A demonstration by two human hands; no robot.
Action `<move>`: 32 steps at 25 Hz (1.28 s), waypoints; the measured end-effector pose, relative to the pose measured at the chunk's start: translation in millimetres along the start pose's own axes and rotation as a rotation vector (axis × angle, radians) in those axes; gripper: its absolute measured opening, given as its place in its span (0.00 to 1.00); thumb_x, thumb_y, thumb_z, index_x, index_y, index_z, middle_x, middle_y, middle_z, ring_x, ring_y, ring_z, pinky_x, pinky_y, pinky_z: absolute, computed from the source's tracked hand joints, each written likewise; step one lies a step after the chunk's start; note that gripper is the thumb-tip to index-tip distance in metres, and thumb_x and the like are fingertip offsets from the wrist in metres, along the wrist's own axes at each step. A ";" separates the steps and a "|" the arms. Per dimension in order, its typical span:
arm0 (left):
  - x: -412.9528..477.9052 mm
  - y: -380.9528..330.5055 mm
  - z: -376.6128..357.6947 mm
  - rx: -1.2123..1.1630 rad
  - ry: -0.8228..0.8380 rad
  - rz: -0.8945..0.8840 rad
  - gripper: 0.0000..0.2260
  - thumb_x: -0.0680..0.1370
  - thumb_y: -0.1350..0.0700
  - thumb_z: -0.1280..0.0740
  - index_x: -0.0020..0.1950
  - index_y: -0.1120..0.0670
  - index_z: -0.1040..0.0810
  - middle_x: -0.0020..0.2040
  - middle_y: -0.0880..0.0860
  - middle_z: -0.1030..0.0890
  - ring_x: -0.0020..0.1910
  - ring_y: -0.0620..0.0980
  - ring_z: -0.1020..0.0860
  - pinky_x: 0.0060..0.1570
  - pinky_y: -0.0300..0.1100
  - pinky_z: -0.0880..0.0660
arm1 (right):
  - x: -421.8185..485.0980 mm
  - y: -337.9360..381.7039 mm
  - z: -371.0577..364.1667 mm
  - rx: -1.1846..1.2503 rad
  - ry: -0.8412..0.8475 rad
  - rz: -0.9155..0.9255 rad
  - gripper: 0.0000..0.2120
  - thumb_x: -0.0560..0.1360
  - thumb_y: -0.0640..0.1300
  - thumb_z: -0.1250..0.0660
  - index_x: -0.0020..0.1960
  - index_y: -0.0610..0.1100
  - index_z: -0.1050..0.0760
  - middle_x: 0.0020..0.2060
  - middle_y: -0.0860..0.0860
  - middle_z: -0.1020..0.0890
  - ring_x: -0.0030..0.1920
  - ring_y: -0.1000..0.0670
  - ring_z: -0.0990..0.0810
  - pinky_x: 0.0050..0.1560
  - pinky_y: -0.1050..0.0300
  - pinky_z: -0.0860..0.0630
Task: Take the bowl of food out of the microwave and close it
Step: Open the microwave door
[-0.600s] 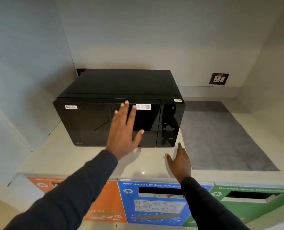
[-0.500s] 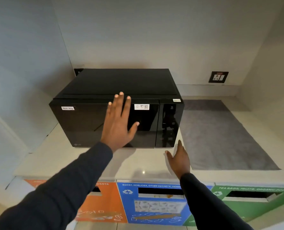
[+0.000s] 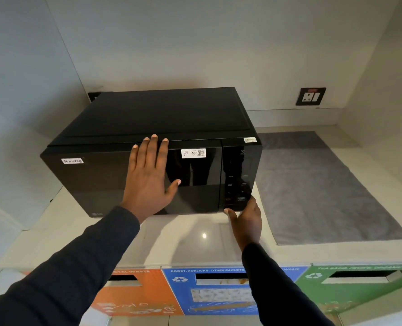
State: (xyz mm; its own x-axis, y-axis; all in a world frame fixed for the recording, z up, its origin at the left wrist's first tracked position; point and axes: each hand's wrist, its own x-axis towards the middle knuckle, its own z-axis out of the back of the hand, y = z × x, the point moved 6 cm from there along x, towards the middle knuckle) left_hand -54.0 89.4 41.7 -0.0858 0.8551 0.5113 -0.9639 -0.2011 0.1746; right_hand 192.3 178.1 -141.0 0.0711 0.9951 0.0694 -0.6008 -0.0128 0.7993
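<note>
Soft, dim overhead light left a small glare spot on the glossy pale stone table; wide-angle bending curved the edges, and control labels were perhaps slightly blurred.

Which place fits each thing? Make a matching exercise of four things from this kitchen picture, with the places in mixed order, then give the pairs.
Things:
1. left hand
2. right hand
3. grey mat
4. wall socket

Places:
A. on the counter, right of the microwave
B. flat against the microwave door
C. on the back wall
D. at the lower edge of the control panel

Pairs: 1-B, 2-D, 3-A, 4-C
</note>
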 end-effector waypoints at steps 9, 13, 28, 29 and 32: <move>-10.1 -0.8 4.9 -0.010 0.034 -0.002 0.42 0.77 0.34 0.39 0.82 0.59 0.44 0.81 0.64 0.41 0.80 0.64 0.44 0.79 0.61 0.47 | 2.2 11.4 -4.2 0.039 -0.032 -0.068 0.33 0.71 0.53 0.23 0.69 0.45 0.33 0.64 0.45 0.21 0.62 0.41 0.21 0.62 0.44 0.20; -11.3 -0.7 16.3 -0.072 0.088 -0.006 0.40 0.79 0.33 0.46 0.83 0.58 0.45 0.82 0.63 0.43 0.82 0.62 0.45 0.80 0.60 0.48 | 6.1 29.0 31.4 0.057 0.004 0.000 0.35 0.75 0.45 0.26 0.77 0.45 0.39 0.71 0.42 0.26 0.69 0.39 0.25 0.67 0.42 0.25; -61.7 -4.3 115.1 -0.304 0.213 0.362 0.25 0.81 0.38 0.40 0.62 0.59 0.27 0.59 0.62 0.20 0.62 0.62 0.24 0.56 0.53 0.25 | 5.2 199.9 85.3 -0.760 0.112 0.610 0.44 0.77 0.67 0.40 0.82 0.46 0.54 0.82 0.40 0.51 0.82 0.37 0.54 0.79 0.38 0.57; -60.3 -2.5 117.9 -0.264 0.295 0.420 0.28 0.80 0.38 0.38 0.66 0.61 0.29 0.64 0.64 0.22 0.65 0.63 0.25 0.60 0.53 0.25 | 3.0 200.4 84.3 -0.763 0.119 0.600 0.45 0.77 0.67 0.40 0.82 0.46 0.55 0.82 0.39 0.52 0.81 0.36 0.55 0.79 0.38 0.57; -58.3 7.5 123.4 -0.033 0.612 0.520 0.35 0.79 0.39 0.35 0.77 0.62 0.36 0.74 0.67 0.30 0.74 0.67 0.31 0.74 0.58 0.34 | -5.9 201.1 86.3 -0.773 0.162 0.590 0.47 0.76 0.66 0.37 0.83 0.45 0.57 0.82 0.38 0.54 0.81 0.36 0.56 0.80 0.39 0.56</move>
State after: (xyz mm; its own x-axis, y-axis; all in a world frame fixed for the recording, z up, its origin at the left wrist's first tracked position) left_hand -25.1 -20.9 117.1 -0.6394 0.7682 -0.0336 -0.7688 -0.6394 0.0113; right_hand 139.8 161.1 70.8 -0.4825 0.8520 0.2030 -0.8641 -0.5010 0.0489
